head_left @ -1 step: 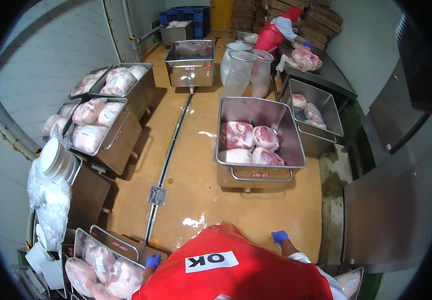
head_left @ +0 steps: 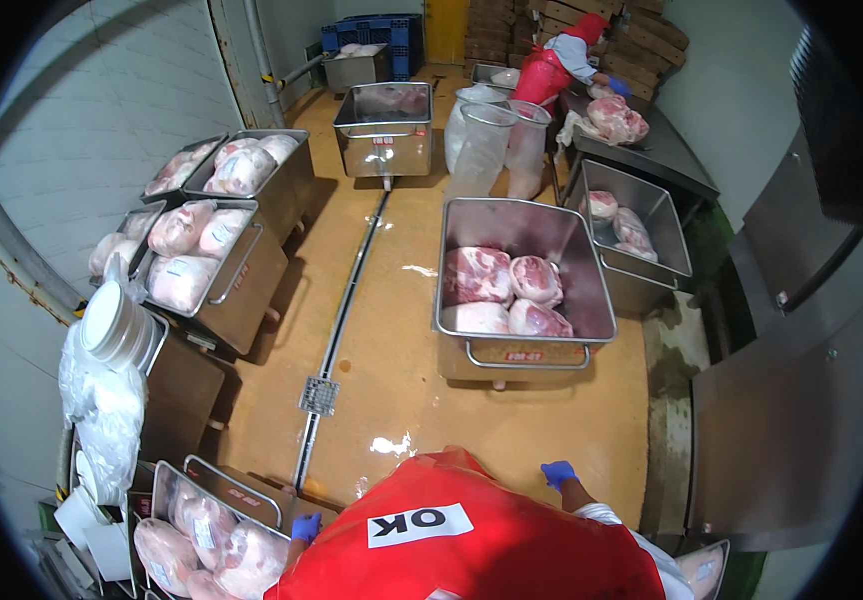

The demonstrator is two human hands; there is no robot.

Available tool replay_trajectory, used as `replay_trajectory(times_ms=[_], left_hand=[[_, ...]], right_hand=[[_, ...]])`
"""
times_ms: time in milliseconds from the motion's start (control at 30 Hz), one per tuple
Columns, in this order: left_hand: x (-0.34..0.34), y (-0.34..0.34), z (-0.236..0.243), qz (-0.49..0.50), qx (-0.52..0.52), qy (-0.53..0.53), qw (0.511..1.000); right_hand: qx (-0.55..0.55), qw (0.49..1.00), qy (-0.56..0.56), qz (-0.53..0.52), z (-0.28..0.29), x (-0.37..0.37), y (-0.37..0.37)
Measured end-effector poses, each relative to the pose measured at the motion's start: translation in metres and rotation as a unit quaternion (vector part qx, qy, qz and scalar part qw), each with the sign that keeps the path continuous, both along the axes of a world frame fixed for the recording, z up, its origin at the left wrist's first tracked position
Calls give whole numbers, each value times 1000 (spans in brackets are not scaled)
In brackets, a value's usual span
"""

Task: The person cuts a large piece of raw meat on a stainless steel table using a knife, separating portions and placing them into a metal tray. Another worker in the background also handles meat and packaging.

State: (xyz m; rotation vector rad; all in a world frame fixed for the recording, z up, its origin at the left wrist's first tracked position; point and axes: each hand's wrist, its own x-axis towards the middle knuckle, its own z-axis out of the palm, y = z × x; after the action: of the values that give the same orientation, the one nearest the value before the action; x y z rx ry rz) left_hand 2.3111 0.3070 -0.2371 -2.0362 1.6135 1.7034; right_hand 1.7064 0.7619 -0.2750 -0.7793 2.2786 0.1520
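Note:
My right hand (head_left: 558, 474), in a blue glove, hangs over the floor to the right of my red apron (head_left: 492, 540). Its fingers look curled in, with nothing visible in them. On the other side, my left hand (head_left: 306, 527), also gloved in blue, is beside a steel bin (head_left: 244, 492) of bagged meat pieces (head_left: 204, 522). Its fingers are too small and partly hidden to read. Ahead of me stands a wheeled steel bin (head_left: 512, 370) with several large raw meat pieces (head_left: 479, 275) in its bottom, apart from both hands.
Steel bins of bagged meat (head_left: 180, 284) line the left wall. White buckets (head_left: 117, 318) and clear plastic (head_left: 102, 400) top a nearer bin. A floor drain (head_left: 319, 396) runs lengthwise. Far right, a person (head_left: 544, 72) works at a meat table (head_left: 667, 160), near clear tubs (head_left: 482, 150).
The view has shifted slightly, so the surroundings appear a little further right and lower. Both hands keep nearly the same pose.

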Motion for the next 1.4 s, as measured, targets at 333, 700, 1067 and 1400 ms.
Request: replay_trajectory(times_ms=[333,700,1067,1400], left_hand=[[-28,-113,7,-139,-63,-170,974],[-159,-420,-4,-229,-106,-124,960],[-402,-708,10,-77,-62,28,995],[-590,-803,32,-371,-124,-91,916]], right_hand=[[-233,939,26,-253,102,-122,-324],[-42,946,-38,-319,99,-160,-464],[-90,912,33,-400,98,-211,-564],[-79,892,-38,-444,-41,-377,-635]])
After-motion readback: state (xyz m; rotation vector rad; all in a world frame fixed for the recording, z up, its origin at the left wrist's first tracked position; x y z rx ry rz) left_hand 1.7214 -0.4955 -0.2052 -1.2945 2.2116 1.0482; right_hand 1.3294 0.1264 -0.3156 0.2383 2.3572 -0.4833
